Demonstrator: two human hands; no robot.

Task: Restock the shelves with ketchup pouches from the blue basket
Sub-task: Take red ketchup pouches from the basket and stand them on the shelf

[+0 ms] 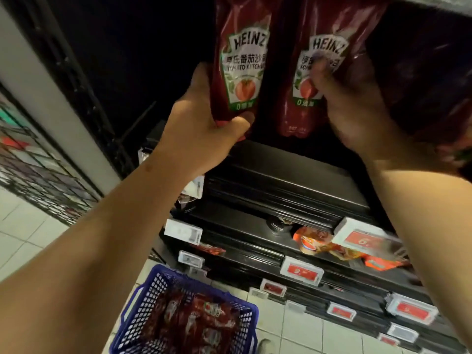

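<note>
Two red Heinz ketchup pouches stand upright side by side at the top of the head view, above a black shelf (281, 159). My left hand (204, 129) grips the bottom of the left pouch (240, 60). My right hand (357, 108) holds the right pouch (314, 70), thumb across its label. More dark red pouches (421, 72) fill the space to the right, blurred. On the floor at the bottom sits the blue basket (143, 297) with several ketchup pouches (199, 320) lying in it.
Black shelves step down below my arms, each edged with white and red price tags (301, 270). Orange packets (321, 241) lie on a lower shelf. A black upright (76, 98) borders the shelf on the left. The floor is pale tile (23, 238).
</note>
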